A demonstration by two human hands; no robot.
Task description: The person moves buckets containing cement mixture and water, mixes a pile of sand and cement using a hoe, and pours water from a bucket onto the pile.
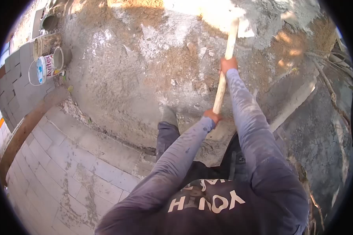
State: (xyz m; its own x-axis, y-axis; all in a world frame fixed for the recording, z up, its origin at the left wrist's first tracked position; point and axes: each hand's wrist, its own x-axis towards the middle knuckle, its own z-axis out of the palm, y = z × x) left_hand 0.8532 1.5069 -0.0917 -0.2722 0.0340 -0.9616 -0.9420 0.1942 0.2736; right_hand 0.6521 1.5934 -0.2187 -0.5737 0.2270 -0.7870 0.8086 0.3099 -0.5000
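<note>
A long wooden tool handle [231, 41] slants up and away from my body. My left hand [212, 116] is wrapped round its near end. Farther up the shaft, my right hand [228, 65] is closed round it too. The tool's far end reaches into bright glare at the top, where its head is washed out, so I cannot tell whether it is a hoe or a shovel. Under and beyond the handle lies wet grey mortar mix [117, 78], with patches of brown sand [172, 64] and pale powder.
A white paint bucket [46, 69] and other dirty buckets [47, 44] stand at the upper left near stacked grey blocks [21, 80]. Pale paving [74, 156] spreads at the lower left. A raised concrete edge [296, 101] and dry branches [328, 84] lie at the right.
</note>
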